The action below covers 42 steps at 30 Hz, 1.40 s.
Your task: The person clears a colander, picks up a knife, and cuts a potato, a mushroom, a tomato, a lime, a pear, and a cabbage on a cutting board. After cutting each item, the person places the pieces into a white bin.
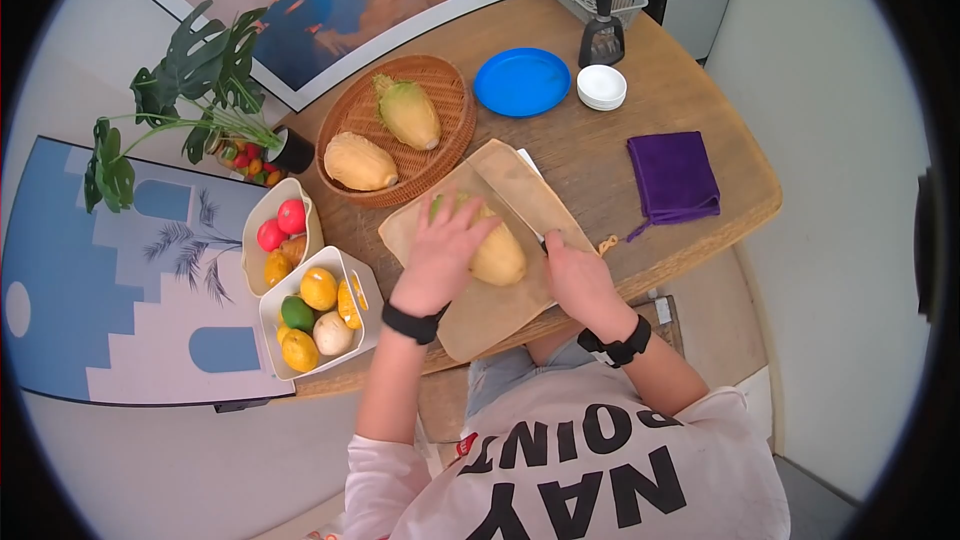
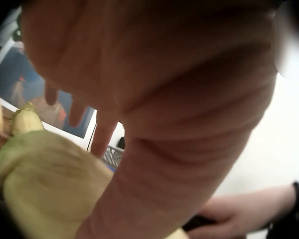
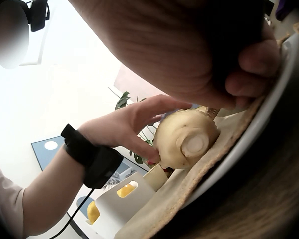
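Note:
A thick, pale yellow vegetable [image 1: 497, 255], greenish toward its far end and shaped like a bamboo shoot, lies on a tan cutting board [image 1: 478, 320]. My left hand [image 1: 445, 245] holds it from above, fingers spread across its upper part. In the right wrist view, thumb and fingers reach round the vegetable [image 3: 182, 137], whose round, stubby cut end faces that camera. Just right of it, my right hand [image 1: 580, 285] grips the dark handle [image 1: 544, 241] of a knife, whose broad blade lies low over the board. The fingers hide most of the handle.
Behind the board, a round wicker basket [image 1: 462, 145] holds two similar vegetables. Two white bins [image 1: 350, 350] of fruit stand left. A blue plate [image 1: 522, 82], small white bowls [image 1: 601, 87], a grater-like black tool [image 1: 602, 40] and a purple cloth [image 1: 673, 178] lie back and right.

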Motion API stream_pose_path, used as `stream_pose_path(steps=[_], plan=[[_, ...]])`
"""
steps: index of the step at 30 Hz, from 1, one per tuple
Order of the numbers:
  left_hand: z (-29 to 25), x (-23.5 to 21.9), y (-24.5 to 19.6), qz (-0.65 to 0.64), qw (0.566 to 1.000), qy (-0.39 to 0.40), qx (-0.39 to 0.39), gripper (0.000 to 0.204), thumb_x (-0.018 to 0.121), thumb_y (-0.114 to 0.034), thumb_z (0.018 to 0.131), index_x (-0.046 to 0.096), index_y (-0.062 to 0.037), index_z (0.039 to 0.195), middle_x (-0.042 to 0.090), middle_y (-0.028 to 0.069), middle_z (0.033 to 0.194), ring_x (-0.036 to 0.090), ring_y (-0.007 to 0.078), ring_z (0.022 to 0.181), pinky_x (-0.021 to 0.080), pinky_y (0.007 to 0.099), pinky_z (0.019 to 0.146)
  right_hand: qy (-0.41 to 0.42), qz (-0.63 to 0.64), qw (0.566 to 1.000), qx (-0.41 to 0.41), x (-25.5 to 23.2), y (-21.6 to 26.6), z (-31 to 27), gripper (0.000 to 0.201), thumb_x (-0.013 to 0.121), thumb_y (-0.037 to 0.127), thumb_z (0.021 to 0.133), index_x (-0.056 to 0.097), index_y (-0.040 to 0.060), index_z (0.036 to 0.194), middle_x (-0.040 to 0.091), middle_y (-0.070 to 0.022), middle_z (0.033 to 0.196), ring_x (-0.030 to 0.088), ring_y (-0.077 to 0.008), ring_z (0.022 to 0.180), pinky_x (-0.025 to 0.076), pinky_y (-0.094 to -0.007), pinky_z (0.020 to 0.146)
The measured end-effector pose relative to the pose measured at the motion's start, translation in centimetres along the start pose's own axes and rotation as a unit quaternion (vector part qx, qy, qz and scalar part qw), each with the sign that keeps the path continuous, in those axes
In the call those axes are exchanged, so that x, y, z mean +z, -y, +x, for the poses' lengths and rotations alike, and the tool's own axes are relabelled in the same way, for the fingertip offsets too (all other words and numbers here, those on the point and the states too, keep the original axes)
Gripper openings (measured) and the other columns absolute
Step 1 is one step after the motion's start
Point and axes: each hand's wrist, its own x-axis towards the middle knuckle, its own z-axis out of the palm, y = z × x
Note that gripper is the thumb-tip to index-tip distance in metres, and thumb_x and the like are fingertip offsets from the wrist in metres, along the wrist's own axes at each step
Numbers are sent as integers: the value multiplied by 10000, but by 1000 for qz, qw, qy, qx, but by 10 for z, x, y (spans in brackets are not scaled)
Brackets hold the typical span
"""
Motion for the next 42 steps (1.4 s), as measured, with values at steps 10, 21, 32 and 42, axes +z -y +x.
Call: stream_pose_path(steps=[10, 21, 32, 42], plan=[[5, -21, -5, 37, 997, 31, -55, 673, 843, -273, 597, 593, -38, 1177, 609, 137, 1080, 555, 305, 1082, 423, 453, 943, -19, 6, 1000, 1, 8, -4, -1, 137, 527, 104, 943, 491, 8, 1035, 671, -205, 742, 679, -404, 713, 534, -497, 626], [0, 14, -19, 44, 980, -9, -195, 651, 834, -352, 581, 613, -63, 1121, 623, 117, 981, 563, 309, 1017, 456, 456, 785, 56, 35, 998, 24, -16, -7, -19, 207, 547, 124, 950, 470, -7, 1091, 665, -234, 769, 665, -437, 765, 519, -527, 664], [-5, 10, -18, -4, 984, -21, -177, 585, 856, -312, 585, 616, -81, 1066, 592, 117, 977, 550, 300, 1034, 440, 464, 756, 3, -61, 998, 19, -35, -10, -12, 175, 530, 49, 880, 513, 3, 1048, 691, -214, 837, 701, -394, 763, 556, -484, 646], [-14, 3, -12, -6, 979, -70, -193, 625, 861, -326, 574, 623, -87, 1100, 593, 123, 973, 554, 300, 1012, 450, 456, 763, 33, -84, 995, 52, -60, -8, -50, 169, 505, 33, 888, 514, 1, 1053, 682, -225, 835, 697, -407, 775, 554, -489, 647]])
